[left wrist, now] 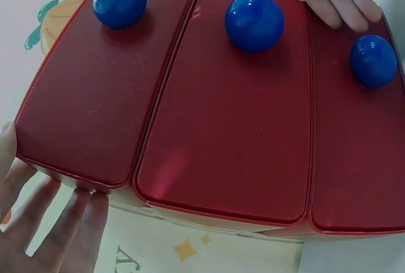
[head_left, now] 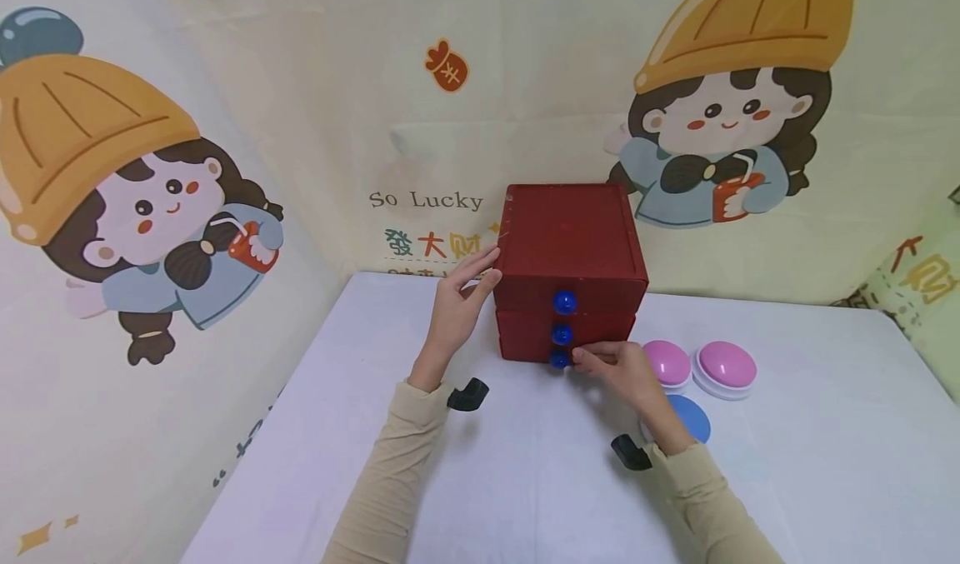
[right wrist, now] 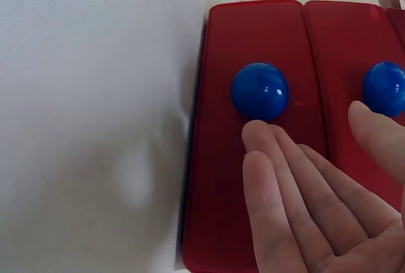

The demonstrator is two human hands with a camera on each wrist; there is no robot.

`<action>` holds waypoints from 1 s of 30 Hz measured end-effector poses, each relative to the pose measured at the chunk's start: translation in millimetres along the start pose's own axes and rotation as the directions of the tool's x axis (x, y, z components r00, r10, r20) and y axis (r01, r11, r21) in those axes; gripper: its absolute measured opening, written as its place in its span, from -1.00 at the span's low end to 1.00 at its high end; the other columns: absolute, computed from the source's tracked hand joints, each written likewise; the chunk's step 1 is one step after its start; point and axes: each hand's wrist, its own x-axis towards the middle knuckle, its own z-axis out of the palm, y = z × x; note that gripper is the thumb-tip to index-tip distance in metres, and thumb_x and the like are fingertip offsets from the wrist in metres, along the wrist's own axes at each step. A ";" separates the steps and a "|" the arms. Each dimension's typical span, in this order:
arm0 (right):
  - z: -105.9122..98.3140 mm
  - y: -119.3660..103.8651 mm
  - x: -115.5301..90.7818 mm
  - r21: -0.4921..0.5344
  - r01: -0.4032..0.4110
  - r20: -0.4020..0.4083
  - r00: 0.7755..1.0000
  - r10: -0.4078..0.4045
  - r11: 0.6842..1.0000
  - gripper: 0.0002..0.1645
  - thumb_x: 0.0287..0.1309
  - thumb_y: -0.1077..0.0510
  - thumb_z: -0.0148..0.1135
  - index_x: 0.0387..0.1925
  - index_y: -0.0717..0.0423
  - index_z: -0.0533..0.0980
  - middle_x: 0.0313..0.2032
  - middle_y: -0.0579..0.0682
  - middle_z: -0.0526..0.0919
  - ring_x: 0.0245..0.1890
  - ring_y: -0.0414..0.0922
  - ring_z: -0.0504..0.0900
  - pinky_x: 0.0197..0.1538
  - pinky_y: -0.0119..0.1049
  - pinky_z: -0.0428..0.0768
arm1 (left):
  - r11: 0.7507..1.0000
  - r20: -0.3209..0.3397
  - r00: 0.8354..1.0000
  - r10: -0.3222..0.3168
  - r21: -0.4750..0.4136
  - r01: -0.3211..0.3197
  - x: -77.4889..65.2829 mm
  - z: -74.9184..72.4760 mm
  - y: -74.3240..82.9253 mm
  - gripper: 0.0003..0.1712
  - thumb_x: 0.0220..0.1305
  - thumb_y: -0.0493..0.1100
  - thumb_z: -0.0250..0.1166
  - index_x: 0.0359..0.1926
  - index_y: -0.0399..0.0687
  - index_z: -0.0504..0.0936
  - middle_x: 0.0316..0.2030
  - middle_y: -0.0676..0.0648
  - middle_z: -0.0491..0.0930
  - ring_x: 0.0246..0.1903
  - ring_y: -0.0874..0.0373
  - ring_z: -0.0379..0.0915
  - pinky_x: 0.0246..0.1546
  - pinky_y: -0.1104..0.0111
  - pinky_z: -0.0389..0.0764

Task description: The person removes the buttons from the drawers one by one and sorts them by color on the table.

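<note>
A dark red box of drawers [head_left: 566,231] stands on the table, its front carrying a top blue knob [head_left: 566,301], a middle blue knob [head_left: 562,334] and a bottom blue knob [head_left: 559,358]. All three drawers look closed. My left hand [head_left: 456,306] lies against the box's upper left side, fingers stretched and thumb at the front edge. Beside the bottom knob [right wrist: 259,91] is my right hand [right wrist: 323,222], its fingers extended and the thumb apart. A fingertip meets or nearly meets that knob; contact cannot be told. Neither hand grips anything.
To the right of the box are two pink domed buttons [head_left: 726,366] on white bases and a blue round button [head_left: 688,418], partly behind the right wrist. A printed cloth backdrop [head_left: 330,131] rises behind the white table [head_left: 525,481]. Black camera mounts [head_left: 468,395] jut from both wrists.
</note>
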 end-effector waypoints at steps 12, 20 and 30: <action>9.8 11.7 6.0 0.036 -0.032 0.058 0.998 0.030 0.999 -0.56 0.32 0.00 0.27 -0.13 0.37 0.68 -0.28 0.23 0.77 -0.28 0.06 0.77 -0.22 -0.28 0.70 | 1.000 -0.004 1.000 -0.005 0.008 0.005 0.0 0.8 -3.0 -0.54 0.41 -0.25 0.22 0.29 -0.28 0.50 0.34 -0.21 0.43 0.35 0.01 0.34 0.09 0.28 0.61; 20.6 13.1 10.3 0.063 -0.030 0.084 0.996 0.025 0.998 -0.57 0.32 0.03 0.27 -0.15 0.40 0.68 -0.29 0.25 0.77 -0.31 0.06 0.78 -0.24 -0.21 0.73 | 1.000 -0.012 1.000 -0.001 0.005 0.001 0.1 1.1 -4.1 -0.54 0.41 -0.27 0.21 0.29 -0.29 0.50 0.34 -0.25 0.42 0.36 0.00 0.33 0.07 0.35 0.61; 29.2 15.4 13.1 0.072 -0.083 0.053 0.995 0.079 0.994 -0.60 0.31 0.03 0.28 -0.18 0.36 0.69 -0.32 0.21 0.77 -0.35 0.00 0.78 -0.25 -0.24 0.73 | 1.000 -0.012 1.000 0.004 0.004 -0.004 0.9 3.1 -4.5 -0.54 0.41 -0.27 0.22 0.29 -0.31 0.49 0.34 -0.24 0.42 0.34 0.00 0.35 0.04 0.42 0.61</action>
